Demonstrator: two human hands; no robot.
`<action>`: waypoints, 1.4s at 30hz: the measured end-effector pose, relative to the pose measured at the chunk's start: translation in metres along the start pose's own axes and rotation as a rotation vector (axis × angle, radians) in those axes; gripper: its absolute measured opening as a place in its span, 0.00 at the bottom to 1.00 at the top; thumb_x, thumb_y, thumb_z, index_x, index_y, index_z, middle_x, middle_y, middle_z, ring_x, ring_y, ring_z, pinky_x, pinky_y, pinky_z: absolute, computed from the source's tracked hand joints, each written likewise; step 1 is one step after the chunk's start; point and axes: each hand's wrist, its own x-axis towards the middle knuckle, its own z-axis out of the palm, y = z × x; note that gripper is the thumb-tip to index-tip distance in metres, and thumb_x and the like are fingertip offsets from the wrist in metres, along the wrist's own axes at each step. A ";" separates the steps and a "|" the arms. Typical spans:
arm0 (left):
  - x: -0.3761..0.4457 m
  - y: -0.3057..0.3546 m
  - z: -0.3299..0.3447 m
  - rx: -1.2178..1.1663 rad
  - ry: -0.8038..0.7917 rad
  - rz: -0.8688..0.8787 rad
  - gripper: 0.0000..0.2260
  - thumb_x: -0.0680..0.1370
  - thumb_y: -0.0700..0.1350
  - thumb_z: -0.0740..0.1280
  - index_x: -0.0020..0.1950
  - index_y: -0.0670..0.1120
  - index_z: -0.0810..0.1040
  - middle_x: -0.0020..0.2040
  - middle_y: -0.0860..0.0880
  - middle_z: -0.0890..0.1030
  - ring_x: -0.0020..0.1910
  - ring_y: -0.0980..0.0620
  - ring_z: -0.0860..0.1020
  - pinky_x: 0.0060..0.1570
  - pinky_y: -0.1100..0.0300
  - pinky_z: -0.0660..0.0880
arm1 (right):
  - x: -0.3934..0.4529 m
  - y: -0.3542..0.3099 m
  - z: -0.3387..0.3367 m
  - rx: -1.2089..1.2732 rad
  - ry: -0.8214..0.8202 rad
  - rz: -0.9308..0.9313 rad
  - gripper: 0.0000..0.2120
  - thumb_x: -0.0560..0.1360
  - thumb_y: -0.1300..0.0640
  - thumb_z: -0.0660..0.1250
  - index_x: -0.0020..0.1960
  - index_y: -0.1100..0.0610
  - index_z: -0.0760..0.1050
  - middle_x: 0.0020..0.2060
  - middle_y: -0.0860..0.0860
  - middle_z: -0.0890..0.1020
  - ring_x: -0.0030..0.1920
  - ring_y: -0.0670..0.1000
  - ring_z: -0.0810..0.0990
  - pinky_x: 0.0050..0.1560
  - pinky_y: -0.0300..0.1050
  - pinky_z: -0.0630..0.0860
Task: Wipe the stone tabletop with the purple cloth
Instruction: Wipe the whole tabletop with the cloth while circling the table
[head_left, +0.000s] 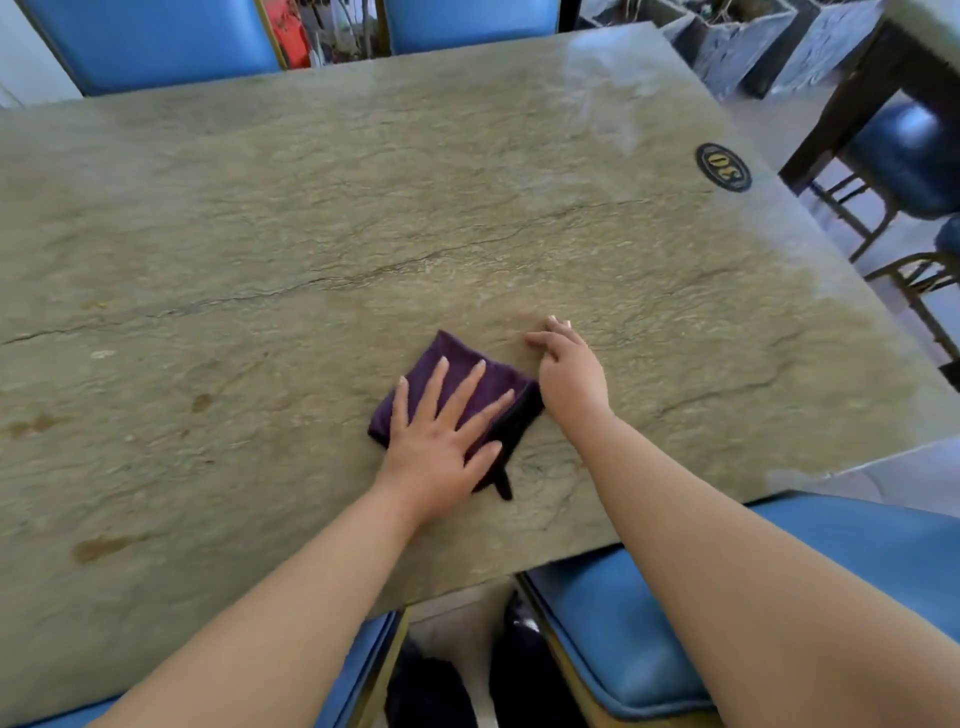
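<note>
- Pressing flat on the folded purple cloth (457, 387), the left hand (441, 441) has its fingers straight and spread, palm down.
- Lying on the stone tabletop (311, 208), the cloth sits toward the near edge, somewhat right of that edge's middle, a dark tag poking out at its near corner.
- Resting just beside the cloth's right edge, the right hand (569, 371) touches the bare stone with loosely bent fingers and grips nothing.
- Brown stains (98, 548) mark the tabletop near its near left part.
- An oval number badge (723, 167) sits by the right edge, toward the far right corner.
- Blue chairs (675, 639) stand along the near and far edges.
</note>
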 end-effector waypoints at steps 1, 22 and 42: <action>-0.019 0.000 0.003 0.000 -0.005 0.137 0.25 0.78 0.64 0.44 0.75 0.69 0.45 0.79 0.57 0.45 0.78 0.45 0.40 0.71 0.37 0.37 | -0.002 0.000 -0.005 0.018 0.017 0.050 0.21 0.76 0.69 0.53 0.63 0.58 0.77 0.74 0.50 0.65 0.76 0.47 0.55 0.71 0.35 0.51; -0.041 0.045 0.012 0.064 0.008 0.449 0.24 0.80 0.63 0.49 0.76 0.67 0.50 0.79 0.57 0.47 0.78 0.44 0.41 0.70 0.32 0.43 | -0.026 0.020 -0.040 -0.245 -0.172 0.245 0.33 0.75 0.67 0.47 0.78 0.48 0.51 0.78 0.44 0.46 0.77 0.49 0.39 0.71 0.62 0.34; -0.141 -0.147 0.004 0.150 -0.045 0.349 0.26 0.79 0.67 0.42 0.76 0.66 0.45 0.80 0.55 0.47 0.78 0.43 0.45 0.70 0.33 0.47 | -0.116 -0.071 0.109 -0.381 -0.153 -0.026 0.22 0.81 0.55 0.53 0.75 0.49 0.60 0.78 0.49 0.53 0.77 0.57 0.42 0.74 0.61 0.40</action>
